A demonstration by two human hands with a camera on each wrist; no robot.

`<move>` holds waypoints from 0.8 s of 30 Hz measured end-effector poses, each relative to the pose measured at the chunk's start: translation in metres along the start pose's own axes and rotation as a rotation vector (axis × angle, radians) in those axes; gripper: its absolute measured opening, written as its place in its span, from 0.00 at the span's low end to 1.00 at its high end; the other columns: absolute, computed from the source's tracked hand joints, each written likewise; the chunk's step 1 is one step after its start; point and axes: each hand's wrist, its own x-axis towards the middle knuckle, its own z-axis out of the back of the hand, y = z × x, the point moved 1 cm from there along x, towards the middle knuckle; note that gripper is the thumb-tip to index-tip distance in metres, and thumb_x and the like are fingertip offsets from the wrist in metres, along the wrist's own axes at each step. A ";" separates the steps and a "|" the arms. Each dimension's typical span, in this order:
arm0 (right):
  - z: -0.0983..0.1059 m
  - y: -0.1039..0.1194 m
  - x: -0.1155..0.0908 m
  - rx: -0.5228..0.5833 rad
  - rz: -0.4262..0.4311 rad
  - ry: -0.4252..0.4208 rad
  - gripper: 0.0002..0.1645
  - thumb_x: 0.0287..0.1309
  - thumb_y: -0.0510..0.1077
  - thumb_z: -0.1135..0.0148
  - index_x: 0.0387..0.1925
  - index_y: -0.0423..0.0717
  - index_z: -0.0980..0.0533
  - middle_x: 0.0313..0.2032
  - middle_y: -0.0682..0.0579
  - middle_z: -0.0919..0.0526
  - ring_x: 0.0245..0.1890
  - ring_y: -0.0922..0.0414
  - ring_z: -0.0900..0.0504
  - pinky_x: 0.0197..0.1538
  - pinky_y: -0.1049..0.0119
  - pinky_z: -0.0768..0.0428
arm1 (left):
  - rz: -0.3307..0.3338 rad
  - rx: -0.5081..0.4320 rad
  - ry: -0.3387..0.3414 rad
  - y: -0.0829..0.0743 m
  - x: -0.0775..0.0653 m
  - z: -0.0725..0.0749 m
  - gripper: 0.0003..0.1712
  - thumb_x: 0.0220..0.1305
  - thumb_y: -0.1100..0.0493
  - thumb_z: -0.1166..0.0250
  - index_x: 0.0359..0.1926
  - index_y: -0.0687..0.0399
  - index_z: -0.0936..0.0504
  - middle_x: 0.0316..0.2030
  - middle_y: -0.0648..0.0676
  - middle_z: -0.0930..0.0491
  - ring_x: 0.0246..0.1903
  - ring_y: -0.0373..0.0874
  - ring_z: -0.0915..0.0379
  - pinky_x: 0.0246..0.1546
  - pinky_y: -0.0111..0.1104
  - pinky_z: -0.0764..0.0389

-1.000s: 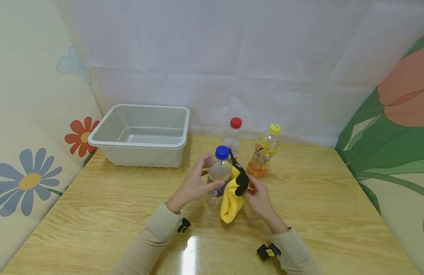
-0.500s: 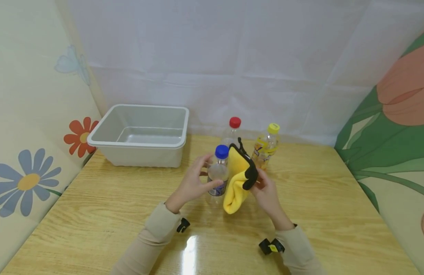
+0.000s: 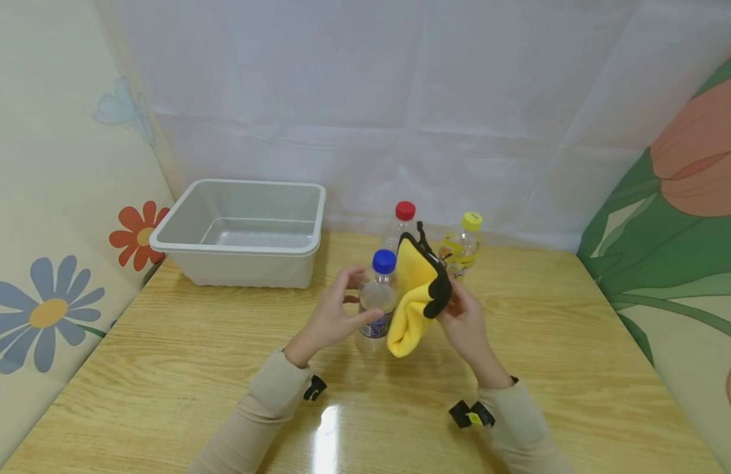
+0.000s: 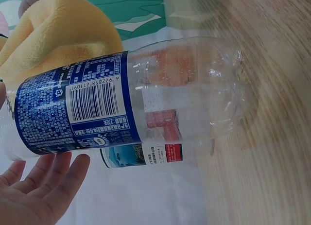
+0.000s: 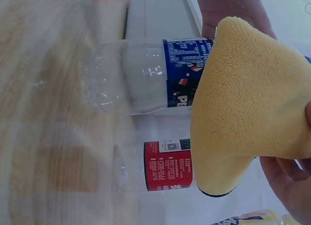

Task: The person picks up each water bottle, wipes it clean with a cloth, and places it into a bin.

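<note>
An upright clear plastic bottle with a blue cap and blue label (image 3: 377, 326) stands on the wooden table. My left hand (image 3: 334, 317) holds it, thumb on the near side and fingers round the left; in the left wrist view the fingertips lie along the label (image 4: 77, 103). A yellow cloth with black edging and a black loop (image 3: 417, 263) is pinched in my right hand (image 3: 467, 328), just right of this bottle. The cloth (image 5: 243, 98) hangs folded in the right wrist view, covering part of the bottle there. Its lower end is above the table.
Behind the cloth stand a red-capped bottle (image 3: 405, 211) and a yellow-capped bottle (image 3: 464, 245), both partly covered by it. A grey plastic bin (image 3: 252, 268) sits at the back left of the table (image 3: 187, 368). White sheeting (image 3: 365, 131) hangs behind.
My right hand has moved up and slightly right with the cloth, which now spreads wider and stands apart from the blue-capped bottle. The left hand and the bottle have hardly moved.
</note>
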 end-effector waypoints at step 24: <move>-0.001 0.010 0.018 0.074 0.124 0.064 0.30 0.36 0.15 0.48 0.47 0.29 0.27 0.41 0.66 0.22 0.38 0.67 0.23 0.40 0.77 0.21 | -0.096 0.061 0.075 0.003 0.000 0.001 0.39 0.57 0.60 0.36 0.67 0.59 0.44 0.47 0.61 0.31 0.44 0.51 0.30 0.37 0.37 0.19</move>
